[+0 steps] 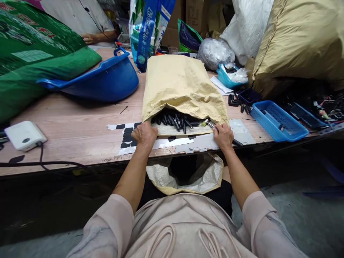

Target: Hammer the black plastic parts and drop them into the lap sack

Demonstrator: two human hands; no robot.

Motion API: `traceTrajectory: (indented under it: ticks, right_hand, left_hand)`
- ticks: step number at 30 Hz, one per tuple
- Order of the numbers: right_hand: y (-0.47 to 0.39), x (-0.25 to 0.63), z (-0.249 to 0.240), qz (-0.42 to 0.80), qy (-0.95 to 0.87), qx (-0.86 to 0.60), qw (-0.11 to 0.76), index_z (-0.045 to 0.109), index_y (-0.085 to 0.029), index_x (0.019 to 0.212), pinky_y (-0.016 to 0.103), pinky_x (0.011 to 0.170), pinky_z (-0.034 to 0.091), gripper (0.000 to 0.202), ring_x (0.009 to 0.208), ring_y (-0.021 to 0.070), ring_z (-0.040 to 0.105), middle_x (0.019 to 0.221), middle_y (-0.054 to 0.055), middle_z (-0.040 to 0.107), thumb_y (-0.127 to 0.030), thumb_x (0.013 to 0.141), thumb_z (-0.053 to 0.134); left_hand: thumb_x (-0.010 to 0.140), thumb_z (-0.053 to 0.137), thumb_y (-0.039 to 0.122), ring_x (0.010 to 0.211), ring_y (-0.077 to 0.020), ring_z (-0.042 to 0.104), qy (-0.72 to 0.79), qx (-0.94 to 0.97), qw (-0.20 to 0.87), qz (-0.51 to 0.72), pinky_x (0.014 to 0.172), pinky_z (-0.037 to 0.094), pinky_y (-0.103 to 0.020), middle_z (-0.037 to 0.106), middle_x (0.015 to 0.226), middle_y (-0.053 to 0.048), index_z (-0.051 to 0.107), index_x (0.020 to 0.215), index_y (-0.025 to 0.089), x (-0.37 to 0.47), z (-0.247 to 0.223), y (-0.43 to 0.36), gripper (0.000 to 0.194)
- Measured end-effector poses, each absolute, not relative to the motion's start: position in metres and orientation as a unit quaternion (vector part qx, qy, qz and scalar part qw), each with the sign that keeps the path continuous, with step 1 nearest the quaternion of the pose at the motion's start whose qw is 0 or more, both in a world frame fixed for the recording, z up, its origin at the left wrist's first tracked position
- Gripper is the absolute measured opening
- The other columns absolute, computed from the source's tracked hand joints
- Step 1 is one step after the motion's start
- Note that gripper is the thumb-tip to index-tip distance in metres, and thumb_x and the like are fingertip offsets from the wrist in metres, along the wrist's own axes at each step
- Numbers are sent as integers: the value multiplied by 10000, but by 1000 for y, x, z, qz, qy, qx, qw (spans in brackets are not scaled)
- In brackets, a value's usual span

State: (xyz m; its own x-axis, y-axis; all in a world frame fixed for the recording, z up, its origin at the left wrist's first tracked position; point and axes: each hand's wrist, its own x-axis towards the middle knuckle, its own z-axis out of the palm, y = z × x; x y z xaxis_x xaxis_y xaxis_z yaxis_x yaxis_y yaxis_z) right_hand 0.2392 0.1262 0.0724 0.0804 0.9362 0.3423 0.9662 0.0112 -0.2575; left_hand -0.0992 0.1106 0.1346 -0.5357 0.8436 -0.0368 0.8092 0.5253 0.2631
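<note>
Fingers (pixel 142 132) clamped both sides on sack (pixel 180 79) (black parts (pixel 176 121) inside), Chinese-lettered blue bag (pixel 146 32)

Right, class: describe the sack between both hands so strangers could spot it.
On the wooden table, just right of the big blue basin, lies a pale yellow sack. The left hand and right hand are at its mouth's corners. Unlike the lap sack and the far-right sack, its open mouth shows black pen-like pieces.

Depths of tan sack (pixel 180 79) (past black parts (pixel 176 122)) out of view.
</note>
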Motion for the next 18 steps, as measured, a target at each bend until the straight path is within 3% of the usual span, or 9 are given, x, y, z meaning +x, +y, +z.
traceTrajectory:
  ticks: [7,14,18]
  right_hand:
    - [125,238,76,-26,-674,-707,212,798,-237,1144,390,892,416,264,1079,295,548,1138,127,684,-299,989,593]
    - [126,239,74,-26,-674,-706,216,793,-237,1152,392,898,415,270,1061,289,541,1120,123,675,-306,984,592]
    - [127,239,73,-24,-676,-702,224,795,-235,1142,397,897,419,268,1060,294,547,1119,127,680,-309,978,596]
  left_hand:
    - [833,740,398,1090,-431,728,888,443,87,85,866,578,-523,776,1098,-253,799,1028,140,-114,134,122,329]
    - [857,699,266,1159,-399,722,891,431,117,81,929,568,-471,759,1217,-253,793,1091,132,-104,135,126,286]
    - [909,667,398,1176,-417,706,896,418,96,116,965,557,-518,752,1213,-249,786,1086,136,-101,137,120,337]
